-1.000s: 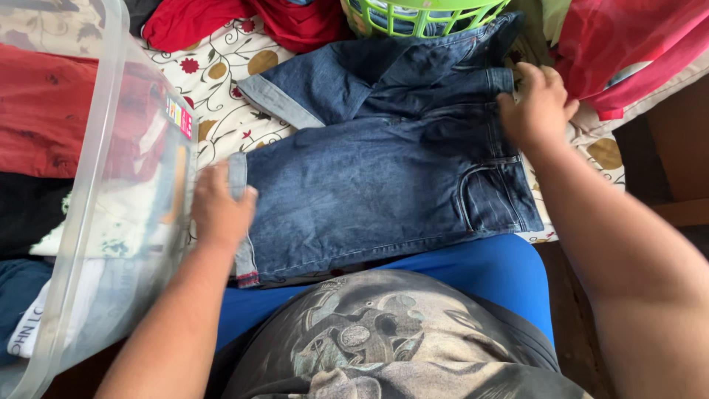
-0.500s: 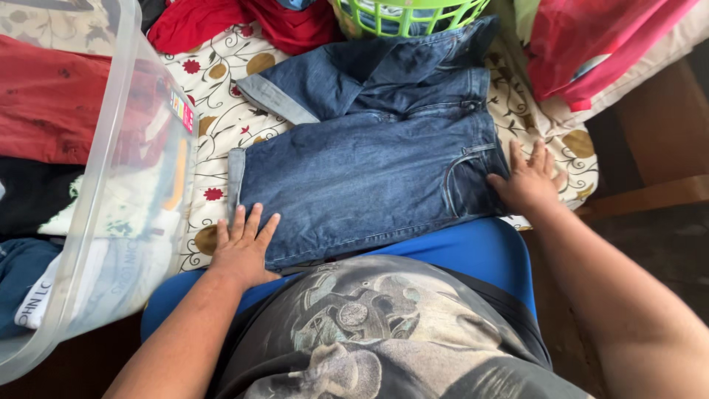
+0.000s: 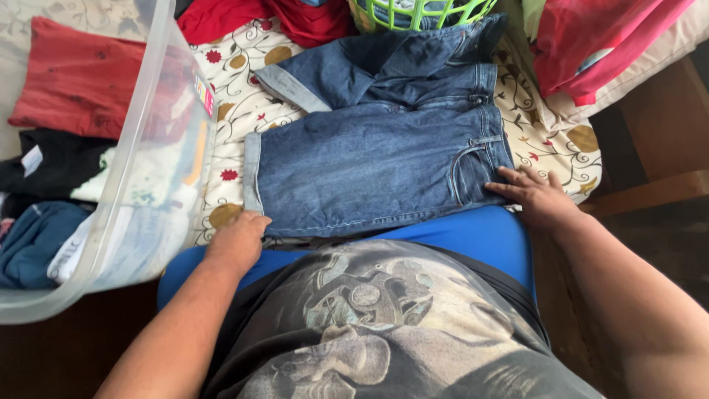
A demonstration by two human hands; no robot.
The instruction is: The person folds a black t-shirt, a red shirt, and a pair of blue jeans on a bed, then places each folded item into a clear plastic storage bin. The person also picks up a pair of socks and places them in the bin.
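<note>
Floral bedsheet (image 3: 229, 118) underlies all. Clear plastic bin (image 3: 140, 148), holding folded clothes, sits at its left edge. Denim shorts (image 3: 369, 166) lie flat at centre, folded w/ one leg doubled back. Green basket (image 3: 417, 13) behind. Left hand (image 3: 238, 238) curled at near hem corner, apparently gripping it; right hand (image 3: 535, 196) splayed flat, pinning waistband pocket, prob. to keep fabric taut.

On your left the clear storage bin (image 3: 159, 140) walls off the bed (image 3: 236, 111); the green basket (image 3: 413, 15) blocks beyond the jeans (image 3: 369, 170); bare sheet lies open right.
</note>
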